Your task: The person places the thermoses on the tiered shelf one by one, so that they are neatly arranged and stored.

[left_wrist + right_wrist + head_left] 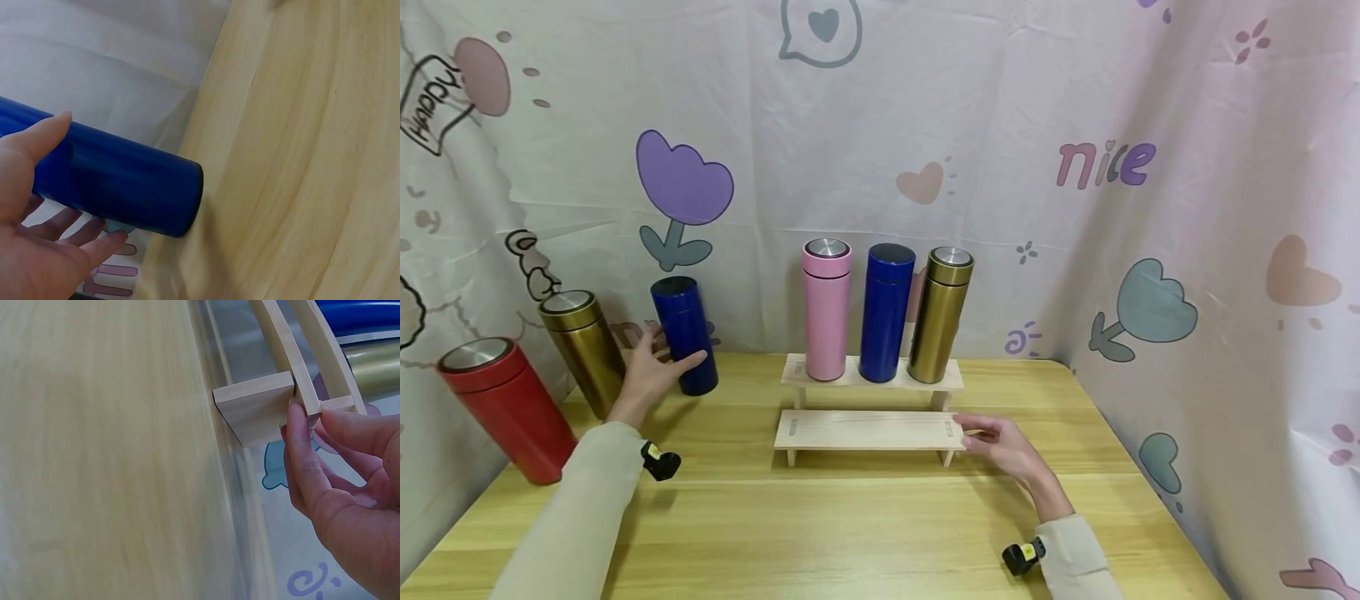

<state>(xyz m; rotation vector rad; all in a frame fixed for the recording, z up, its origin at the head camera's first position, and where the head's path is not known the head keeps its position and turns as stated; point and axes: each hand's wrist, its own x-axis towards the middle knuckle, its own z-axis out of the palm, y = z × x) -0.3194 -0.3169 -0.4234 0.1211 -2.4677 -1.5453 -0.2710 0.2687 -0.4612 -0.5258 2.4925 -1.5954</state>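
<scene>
Blue bottle (685, 333), tall & cylindrical w/ a dark top, stands at back L of the wood-grain table (820, 525), near the patterned curtain (887, 108). Prob. metal: stiff, smooth, glossy, so likely a bit slippery; weight hard to judge, maybe moderate, more if filled. Doesn't look fragile, tho a knock could dent or topple it. Best hold is prob. round the mid-body, below the lid seam, thumb one side, fingers opp.

L hand (647, 375) is at this bottle, thumb & fingers spread wide. In the L wrist view the thumb lies across the bottle's side & the fingertips show along the opp. edge, not wrapped round; can't tell if they press on it.

R hand (1003, 450) pinches the R end of the lower step of a pale wooden rack (865, 429), thumb & index finger closed on the board's corner, other fingers loosely bent. Rack has 2 steps & looks light & rigid; the board end gives a good hold.

On the upper step, L to R: pink bottle (826, 321), 2nd blue bottle (886, 321), gold bottle (942, 321). Beyond the L hand, at far L: another gold bottle (580, 346) & a wider red bottle (508, 412).
</scene>
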